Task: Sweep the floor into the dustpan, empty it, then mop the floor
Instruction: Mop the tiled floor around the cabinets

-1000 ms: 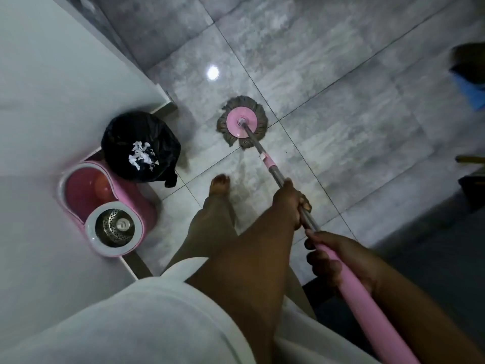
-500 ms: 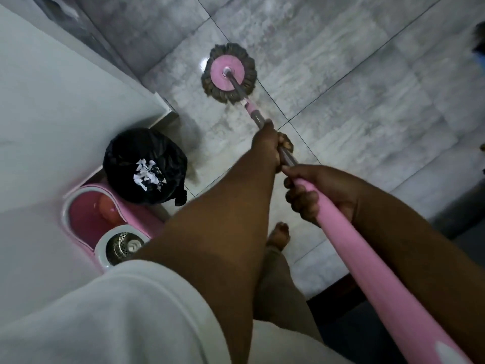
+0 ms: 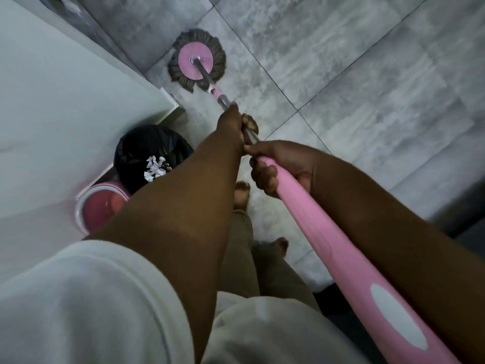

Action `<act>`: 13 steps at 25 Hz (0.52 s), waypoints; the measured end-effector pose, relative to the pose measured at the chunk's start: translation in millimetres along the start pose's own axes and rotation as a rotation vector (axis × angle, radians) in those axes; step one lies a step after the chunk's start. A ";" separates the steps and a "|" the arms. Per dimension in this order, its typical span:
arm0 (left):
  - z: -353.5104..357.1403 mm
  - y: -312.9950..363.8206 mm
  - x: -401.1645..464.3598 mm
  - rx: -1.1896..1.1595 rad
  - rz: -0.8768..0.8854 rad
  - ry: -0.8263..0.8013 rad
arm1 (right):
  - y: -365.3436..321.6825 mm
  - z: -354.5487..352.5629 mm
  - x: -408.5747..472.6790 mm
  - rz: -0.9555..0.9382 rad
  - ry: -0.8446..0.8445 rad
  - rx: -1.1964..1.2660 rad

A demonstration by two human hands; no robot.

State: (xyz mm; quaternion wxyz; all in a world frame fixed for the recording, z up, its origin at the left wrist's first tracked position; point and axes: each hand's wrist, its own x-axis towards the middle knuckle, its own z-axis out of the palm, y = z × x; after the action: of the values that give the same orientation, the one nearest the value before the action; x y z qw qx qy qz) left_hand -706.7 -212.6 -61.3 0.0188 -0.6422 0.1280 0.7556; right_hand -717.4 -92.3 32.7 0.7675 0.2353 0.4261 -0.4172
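Note:
A spin mop has a round pink head with grey fringe (image 3: 196, 61) lying flat on the grey tiled floor (image 3: 367, 88), close to the foot of the white wall. Its handle (image 3: 328, 232) runs from the head back toward me, metal near the head and pink nearer me. My left hand (image 3: 233, 122) grips the metal part. Just behind it, my right hand (image 3: 278, 166) is wrapped around the pink grip.
A white wall (image 3: 65, 114) fills the left side. At its base stand a bin lined with a black bag (image 3: 149, 156) and a pink mop bucket (image 3: 99, 206), partly hidden by my arm. My bare feet (image 3: 241, 191) stand on the tiles.
The mop head has slid away from me across the tiles toward the wall's corner. Both arms have stretched forward, and my view has shifted forward with them.

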 end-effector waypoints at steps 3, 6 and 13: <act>-24.1 -54.3 -18.7 0.098 -0.027 -0.007 | 59.1 -11.9 -23.1 0.008 0.028 0.054; -43.7 -121.0 -43.9 0.137 -0.101 0.002 | 127.8 -30.9 -51.6 0.007 0.062 0.107; -64.5 -274.4 -108.9 0.335 -0.217 0.045 | 277.2 -84.6 -119.5 -0.056 0.181 0.287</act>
State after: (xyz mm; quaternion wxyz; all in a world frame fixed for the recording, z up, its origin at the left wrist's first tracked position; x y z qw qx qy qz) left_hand -572.6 53.4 -10.8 0.2038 -0.6566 0.1826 0.7029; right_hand -557.5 170.9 91.3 0.6726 0.3670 0.4358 -0.4721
